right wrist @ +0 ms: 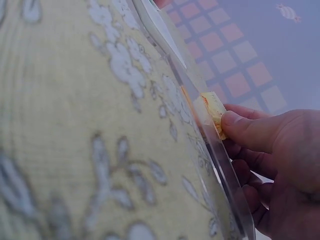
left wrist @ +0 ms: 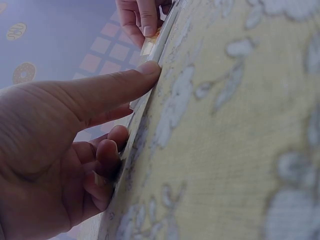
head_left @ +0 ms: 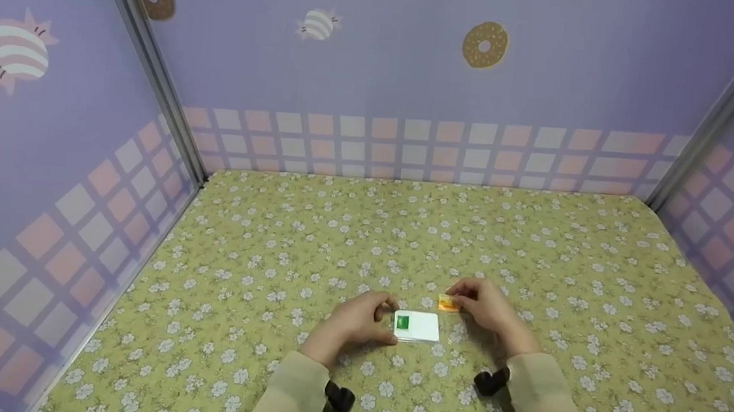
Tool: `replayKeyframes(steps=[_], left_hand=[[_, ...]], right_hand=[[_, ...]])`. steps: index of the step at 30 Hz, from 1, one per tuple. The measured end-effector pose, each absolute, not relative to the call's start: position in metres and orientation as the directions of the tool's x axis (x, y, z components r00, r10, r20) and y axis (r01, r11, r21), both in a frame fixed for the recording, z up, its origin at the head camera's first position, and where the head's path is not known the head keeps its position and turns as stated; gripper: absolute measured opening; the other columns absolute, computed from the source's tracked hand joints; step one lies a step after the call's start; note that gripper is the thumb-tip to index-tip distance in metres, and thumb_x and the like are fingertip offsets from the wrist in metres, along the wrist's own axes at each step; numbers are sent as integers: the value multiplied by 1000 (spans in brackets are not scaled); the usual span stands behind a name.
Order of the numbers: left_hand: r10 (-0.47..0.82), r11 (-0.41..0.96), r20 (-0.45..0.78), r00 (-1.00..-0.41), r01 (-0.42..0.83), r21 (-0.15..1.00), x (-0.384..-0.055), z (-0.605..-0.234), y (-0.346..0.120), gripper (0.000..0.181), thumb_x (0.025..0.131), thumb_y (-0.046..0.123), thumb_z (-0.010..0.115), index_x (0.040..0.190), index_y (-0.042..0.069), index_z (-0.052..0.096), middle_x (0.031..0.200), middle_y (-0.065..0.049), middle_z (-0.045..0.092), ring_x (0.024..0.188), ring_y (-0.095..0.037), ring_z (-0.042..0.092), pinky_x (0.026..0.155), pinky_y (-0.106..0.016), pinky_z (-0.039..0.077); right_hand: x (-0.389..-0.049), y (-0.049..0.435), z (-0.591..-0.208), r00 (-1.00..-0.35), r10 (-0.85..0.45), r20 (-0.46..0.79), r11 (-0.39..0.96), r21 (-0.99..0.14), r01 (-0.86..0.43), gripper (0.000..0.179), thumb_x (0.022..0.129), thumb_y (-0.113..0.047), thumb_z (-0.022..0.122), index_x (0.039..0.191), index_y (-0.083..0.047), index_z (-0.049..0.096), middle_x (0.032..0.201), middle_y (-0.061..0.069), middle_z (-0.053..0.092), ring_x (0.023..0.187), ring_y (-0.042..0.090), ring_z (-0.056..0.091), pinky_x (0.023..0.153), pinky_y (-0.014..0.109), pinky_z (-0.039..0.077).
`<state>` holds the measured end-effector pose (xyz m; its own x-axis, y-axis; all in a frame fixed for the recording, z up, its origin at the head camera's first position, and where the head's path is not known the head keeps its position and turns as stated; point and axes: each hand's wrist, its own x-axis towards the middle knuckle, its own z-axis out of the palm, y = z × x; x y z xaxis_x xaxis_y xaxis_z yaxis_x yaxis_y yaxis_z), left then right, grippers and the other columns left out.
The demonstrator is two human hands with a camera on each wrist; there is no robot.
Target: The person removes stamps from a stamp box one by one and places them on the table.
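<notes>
A flat white rectangular case (head_left: 422, 326) with a small green patch (head_left: 403, 322) near its left end lies on the flowered cloth. My left hand (head_left: 361, 317) holds the case by its left end, thumb at the near edge and fingers at the far edge. In the left wrist view the thumb of the left hand (left wrist: 75, 105) touches the rim. My right hand (head_left: 487, 307) pinches a small orange-and-yellow piece (head_left: 448, 303), like a card or packet, just right of the case. In the right wrist view this yellow piece (right wrist: 214, 112) stands behind a clear plastic edge (right wrist: 225, 175).
The flowered tablecloth (head_left: 313, 228) covers the table. A purple back wall (head_left: 383, 89) with pink and white squares stands behind it, with side walls at left and right. Black wrist cameras (head_left: 340, 397) sit on both cuffs.
</notes>
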<state>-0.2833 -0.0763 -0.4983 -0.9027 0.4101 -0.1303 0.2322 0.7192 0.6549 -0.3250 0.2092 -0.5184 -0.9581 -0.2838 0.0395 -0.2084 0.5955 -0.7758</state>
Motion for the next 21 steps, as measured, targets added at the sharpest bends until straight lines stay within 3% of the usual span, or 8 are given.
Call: replayKeyframes(steps=[21], left_hand=[[418,724,-128,-899,244,645,-284,-499,-76,51,80,30,89,124,19,66,92,0,55,78,-16,46,71,-36,37]], right_hand=[[-325,207,-519,-963,-269,11,640,-746,-187,12,99,-5,66,104,-8,76,93,8,69,78,15,60,70,33,49]])
